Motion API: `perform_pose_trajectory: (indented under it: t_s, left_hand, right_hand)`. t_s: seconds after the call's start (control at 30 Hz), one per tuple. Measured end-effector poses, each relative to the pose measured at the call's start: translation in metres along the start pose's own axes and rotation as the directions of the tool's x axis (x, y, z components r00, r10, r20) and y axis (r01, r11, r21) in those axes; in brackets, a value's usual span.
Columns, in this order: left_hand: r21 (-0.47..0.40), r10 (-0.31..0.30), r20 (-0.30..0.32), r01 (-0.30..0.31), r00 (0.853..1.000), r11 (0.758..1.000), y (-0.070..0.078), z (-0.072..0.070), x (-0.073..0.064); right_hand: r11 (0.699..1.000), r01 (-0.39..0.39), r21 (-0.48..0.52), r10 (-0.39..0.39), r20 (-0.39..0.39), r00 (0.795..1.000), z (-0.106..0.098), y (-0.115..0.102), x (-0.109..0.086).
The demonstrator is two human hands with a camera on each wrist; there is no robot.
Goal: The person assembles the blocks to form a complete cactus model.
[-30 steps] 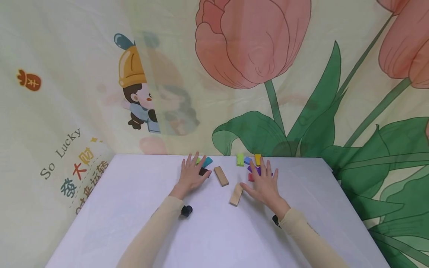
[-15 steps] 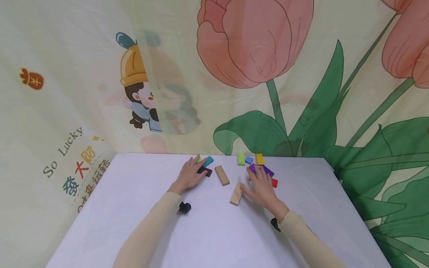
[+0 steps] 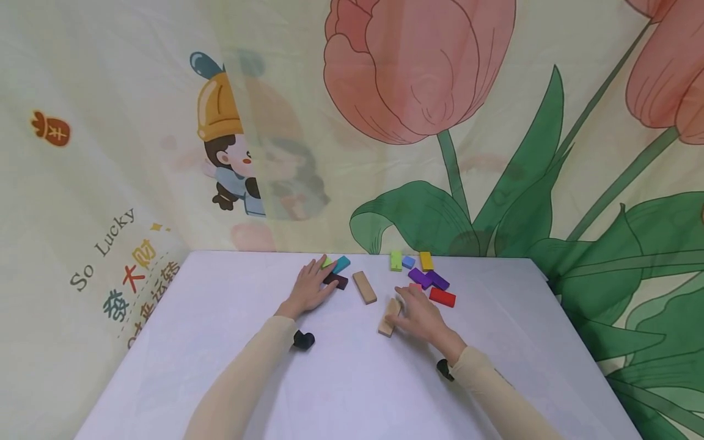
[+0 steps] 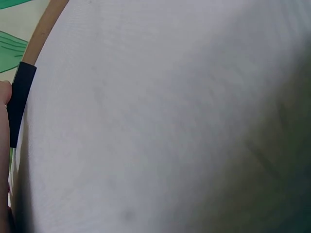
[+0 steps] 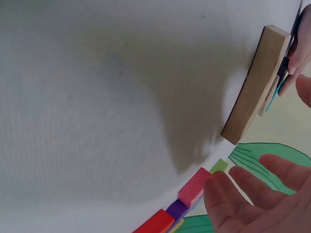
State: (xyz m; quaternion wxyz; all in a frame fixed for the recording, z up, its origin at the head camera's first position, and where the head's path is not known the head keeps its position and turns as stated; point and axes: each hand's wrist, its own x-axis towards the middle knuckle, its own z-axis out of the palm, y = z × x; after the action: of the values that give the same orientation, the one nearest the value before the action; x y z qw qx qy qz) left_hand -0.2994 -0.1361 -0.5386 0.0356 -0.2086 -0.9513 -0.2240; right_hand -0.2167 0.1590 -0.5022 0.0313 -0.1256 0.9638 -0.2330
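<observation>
My left hand (image 3: 308,288) lies with fingers extended over a light green block (image 3: 327,263), its thumb at a black block (image 3: 338,281). In the left wrist view the thumb touches that black block's side. A teal block (image 3: 342,264) lies just beyond. My right hand (image 3: 421,315) hovers with parted, slightly bent fingers around a plain wooden block (image 3: 387,325). In the right wrist view a gap separates thumb and fingers from this wooden block (image 5: 255,87), while the fingertips overlap a pink block (image 5: 193,187). Nothing is gripped in the right hand.
A second wooden block (image 3: 364,288) lies between the hands. Past the right hand are a red block (image 3: 442,297), two purple blocks (image 3: 438,280), a yellow block (image 3: 426,261), a blue block (image 3: 408,262) and a green block (image 3: 395,261). A printed curtain (image 3: 297,232) hangs behind the white table (image 3: 341,385).
My right hand has drawn back and left from over the purple and red blocks, its spread fingers now bent toward the near wooden block. The left hand settled lower at the black block.
</observation>
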Motion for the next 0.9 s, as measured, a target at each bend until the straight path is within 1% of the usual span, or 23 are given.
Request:
perform_pose_trajectory:
  t_s: [0.23, 0.4, 0.47, 0.57, 0.63, 0.67, 0.73, 0.83, 0.9]
  left_hand:
    - [-0.017, 0.014, -0.027, -0.014, 1.0, 1.0, 0.001, 0.0, -0.002]
    - [-0.015, 0.019, -0.033, -0.019, 0.999, 1.0, 0.001, -0.001, -0.003]
    - [-0.005, 0.012, -0.02, -0.012, 1.0, 1.0, 0.002, -0.001, -0.003]
    - [0.009, 0.002, -0.004, -0.002, 1.0, 1.0, 0.0, 0.001, -0.003]
    - [0.016, -0.001, 0.002, 0.001, 1.0, 1.0, 0.0, 0.002, -0.002]
    - [0.013, 0.002, -0.002, -0.002, 1.0, 1.0, -0.001, 0.002, -0.002]
    - [0.01, 0.011, -0.015, -0.011, 1.0, 1.0, -0.001, 0.003, -0.002]
    - [0.0, 0.019, -0.028, -0.019, 0.999, 1.0, -0.001, 0.003, -0.002]
    - [-0.003, 0.016, -0.033, -0.016, 0.999, 1.0, -0.001, 0.002, -0.002]
  right_hand:
    - [0.998, -0.055, 0.013, 0.054, 0.033, 0.998, 0.006, 0.003, 0.001]
    - [0.997, -0.074, -0.003, 0.074, 0.033, 0.997, 0.008, 0.002, 0.001]
    - [0.997, -0.082, 0.002, 0.082, 0.028, 0.996, 0.008, 0.002, 0.001]
    - [0.993, -0.109, 0.042, 0.108, 0.027, 0.994, 0.008, -0.001, 0.002]
    - [0.987, -0.127, 0.098, 0.125, 0.024, 0.992, 0.006, -0.005, 0.001]
    - [0.981, -0.137, 0.138, 0.135, 0.023, 0.991, 0.006, -0.007, 0.001]
    - [0.964, -0.13, 0.231, 0.132, 0.006, 0.991, 0.004, -0.011, 0.001]
    - [0.919, -0.102, 0.382, 0.121, -0.025, 0.992, 0.002, -0.016, -0.001]
    - [0.889, -0.077, 0.451, 0.107, -0.042, 0.993, 0.0, -0.018, -0.003]
